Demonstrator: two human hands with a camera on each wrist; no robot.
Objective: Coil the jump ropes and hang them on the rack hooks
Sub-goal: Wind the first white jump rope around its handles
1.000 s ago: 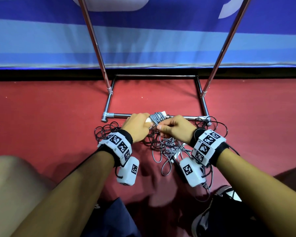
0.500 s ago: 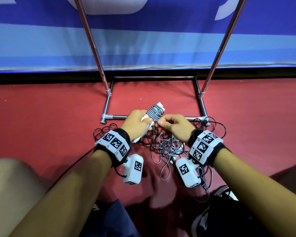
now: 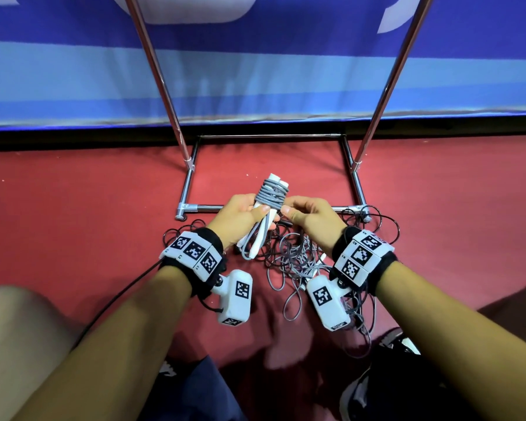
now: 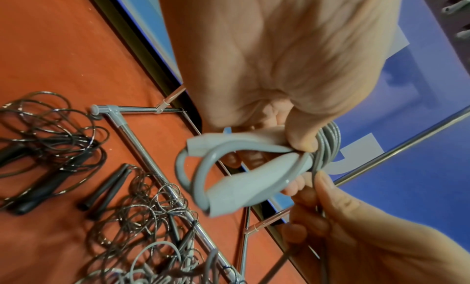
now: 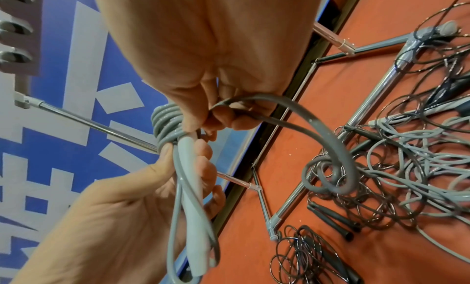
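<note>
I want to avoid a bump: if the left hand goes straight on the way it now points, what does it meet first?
Probably the rack's front base bar, lying just beyond the left hand, which holds the grey jump rope; depth is unclear, so it may pass above.

A red floor (image 3: pixel 73 208) is seen across the lower half of the head view, marked by soft shadows. Behind it, a blue banner (image 3: pixel 271 71) with lighter blue bands and white shapes is stretched along the wall, edged below by a black strip (image 3: pixel 73 136). Even, indoor light is cast throughout.
</note>
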